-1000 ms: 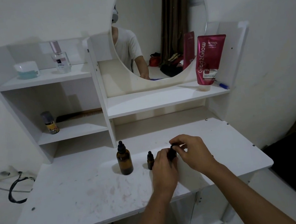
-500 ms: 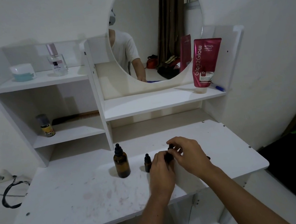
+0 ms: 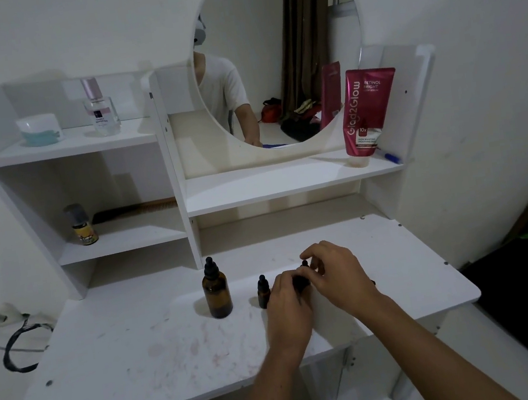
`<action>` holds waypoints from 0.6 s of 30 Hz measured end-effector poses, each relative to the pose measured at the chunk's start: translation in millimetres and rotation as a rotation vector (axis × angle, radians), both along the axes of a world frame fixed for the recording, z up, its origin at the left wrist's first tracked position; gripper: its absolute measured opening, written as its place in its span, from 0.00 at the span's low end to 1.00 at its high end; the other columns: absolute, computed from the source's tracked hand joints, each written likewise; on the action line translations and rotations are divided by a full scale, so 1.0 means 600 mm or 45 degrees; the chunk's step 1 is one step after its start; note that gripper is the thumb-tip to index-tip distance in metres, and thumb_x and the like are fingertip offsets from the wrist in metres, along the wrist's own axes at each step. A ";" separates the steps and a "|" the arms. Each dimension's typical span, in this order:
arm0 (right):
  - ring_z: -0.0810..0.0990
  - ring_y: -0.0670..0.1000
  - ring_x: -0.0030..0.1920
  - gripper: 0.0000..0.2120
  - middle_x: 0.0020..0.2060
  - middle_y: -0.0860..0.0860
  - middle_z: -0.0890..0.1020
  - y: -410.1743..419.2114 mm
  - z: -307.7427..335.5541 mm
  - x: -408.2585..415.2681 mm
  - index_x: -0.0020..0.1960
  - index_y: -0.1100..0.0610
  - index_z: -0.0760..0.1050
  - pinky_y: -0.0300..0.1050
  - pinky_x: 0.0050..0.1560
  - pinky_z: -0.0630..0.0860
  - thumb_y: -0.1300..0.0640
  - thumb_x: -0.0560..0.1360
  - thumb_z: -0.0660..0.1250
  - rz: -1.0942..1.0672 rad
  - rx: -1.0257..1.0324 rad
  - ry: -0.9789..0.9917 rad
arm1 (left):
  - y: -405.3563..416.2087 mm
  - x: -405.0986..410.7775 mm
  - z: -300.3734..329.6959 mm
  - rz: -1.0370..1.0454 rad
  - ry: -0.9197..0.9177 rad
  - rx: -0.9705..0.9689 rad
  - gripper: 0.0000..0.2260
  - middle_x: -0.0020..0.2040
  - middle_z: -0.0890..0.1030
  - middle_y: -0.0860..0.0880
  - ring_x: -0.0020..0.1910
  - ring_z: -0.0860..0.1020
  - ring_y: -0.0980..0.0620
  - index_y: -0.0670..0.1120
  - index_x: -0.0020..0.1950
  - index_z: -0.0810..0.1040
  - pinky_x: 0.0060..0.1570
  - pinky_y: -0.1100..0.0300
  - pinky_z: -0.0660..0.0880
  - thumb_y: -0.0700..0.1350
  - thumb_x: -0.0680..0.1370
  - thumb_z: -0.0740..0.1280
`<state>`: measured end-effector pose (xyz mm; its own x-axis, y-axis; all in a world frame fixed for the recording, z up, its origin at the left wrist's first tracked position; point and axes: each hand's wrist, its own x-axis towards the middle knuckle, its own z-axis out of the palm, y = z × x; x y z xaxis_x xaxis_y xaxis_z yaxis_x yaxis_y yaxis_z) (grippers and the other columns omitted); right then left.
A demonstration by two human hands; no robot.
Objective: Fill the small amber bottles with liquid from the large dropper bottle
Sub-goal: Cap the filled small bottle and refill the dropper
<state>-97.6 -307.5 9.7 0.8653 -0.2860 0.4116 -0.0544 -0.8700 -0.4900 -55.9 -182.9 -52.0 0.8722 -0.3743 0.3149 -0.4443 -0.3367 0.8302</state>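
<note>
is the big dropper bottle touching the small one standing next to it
Apart. The head view shows a clear strip of white tabletop between the large dropper bottle and the small amber bottle.

Dim, even indoor light with a cool grey cast; my view is soft and slightly grainy throughout. The large dropper bottle [image 3: 216, 291] throws a faint, short shadow onto the worktop [image 3: 124, 345]. Deeper shade fills the shelf [image 3: 120, 242] recesses. No glare shows on the mirror [image 3: 277, 53]. Wide-angle distortion bows the edges; the lower-right corner falls nearly black.
</note>
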 end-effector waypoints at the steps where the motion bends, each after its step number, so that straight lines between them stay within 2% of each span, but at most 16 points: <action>1: 0.75 0.40 0.40 0.12 0.45 0.43 0.78 0.001 -0.001 -0.002 0.59 0.52 0.82 0.29 0.45 0.71 0.48 0.79 0.72 -0.035 -0.010 -0.013 | 0.000 -0.001 0.000 -0.004 0.009 0.004 0.08 0.55 0.79 0.59 0.53 0.77 0.62 0.50 0.62 0.78 0.52 0.77 0.70 0.44 0.83 0.65; 3: 0.75 0.40 0.42 0.12 0.48 0.44 0.79 0.003 -0.001 -0.008 0.60 0.52 0.82 0.27 0.46 0.70 0.48 0.80 0.71 -0.049 -0.003 -0.084 | 0.000 -0.002 0.001 -0.013 0.025 0.009 0.09 0.56 0.78 0.60 0.54 0.77 0.62 0.50 0.63 0.78 0.53 0.76 0.71 0.46 0.83 0.65; 6: 0.81 0.43 0.53 0.13 0.57 0.45 0.84 0.001 0.000 -0.016 0.65 0.53 0.81 0.40 0.58 0.80 0.58 0.81 0.69 0.081 0.036 -0.068 | 0.000 0.001 -0.002 -0.020 -0.016 0.010 0.10 0.57 0.79 0.58 0.56 0.77 0.61 0.51 0.64 0.78 0.57 0.71 0.73 0.45 0.83 0.65; 8: 0.83 0.45 0.53 0.15 0.56 0.46 0.85 -0.002 0.003 -0.015 0.66 0.53 0.80 0.44 0.60 0.81 0.61 0.80 0.70 0.125 0.055 0.011 | 0.001 0.001 0.000 -0.005 -0.015 0.023 0.10 0.57 0.79 0.58 0.56 0.77 0.61 0.50 0.63 0.78 0.55 0.74 0.71 0.43 0.83 0.64; 11: 0.79 0.44 0.44 0.16 0.48 0.45 0.82 0.003 0.007 -0.012 0.67 0.52 0.79 0.40 0.53 0.79 0.52 0.80 0.72 0.018 -0.004 0.042 | 0.002 -0.001 0.000 0.001 -0.009 -0.007 0.08 0.55 0.79 0.59 0.54 0.78 0.63 0.52 0.61 0.78 0.55 0.73 0.73 0.43 0.83 0.66; 13: 0.76 0.42 0.43 0.16 0.46 0.42 0.78 0.008 0.007 -0.014 0.66 0.52 0.79 0.37 0.49 0.75 0.48 0.80 0.71 -0.037 -0.052 -0.016 | 0.002 -0.002 -0.001 -0.002 -0.014 -0.015 0.07 0.54 0.79 0.60 0.53 0.78 0.63 0.52 0.60 0.78 0.56 0.71 0.75 0.44 0.83 0.66; 15: 0.79 0.41 0.47 0.14 0.50 0.44 0.81 0.007 0.001 -0.017 0.65 0.53 0.80 0.40 0.52 0.79 0.51 0.81 0.70 -0.012 -0.006 -0.100 | 0.002 -0.004 0.002 -0.005 -0.015 -0.007 0.08 0.55 0.79 0.60 0.54 0.77 0.63 0.51 0.62 0.78 0.55 0.74 0.73 0.44 0.83 0.66; 18: 0.83 0.45 0.55 0.14 0.57 0.46 0.85 0.001 -0.004 -0.015 0.66 0.54 0.80 0.41 0.59 0.80 0.60 0.81 0.69 0.093 0.046 -0.047 | 0.003 -0.003 0.006 0.005 -0.027 0.008 0.10 0.56 0.79 0.59 0.55 0.77 0.63 0.50 0.63 0.78 0.53 0.78 0.68 0.43 0.83 0.65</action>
<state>-106.5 -307.0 7.0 0.8687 -0.2383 0.4342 0.0270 -0.8526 -0.5219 -58.0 -181.3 -48.6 0.8667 -0.3731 0.3311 -0.4605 -0.3432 0.8186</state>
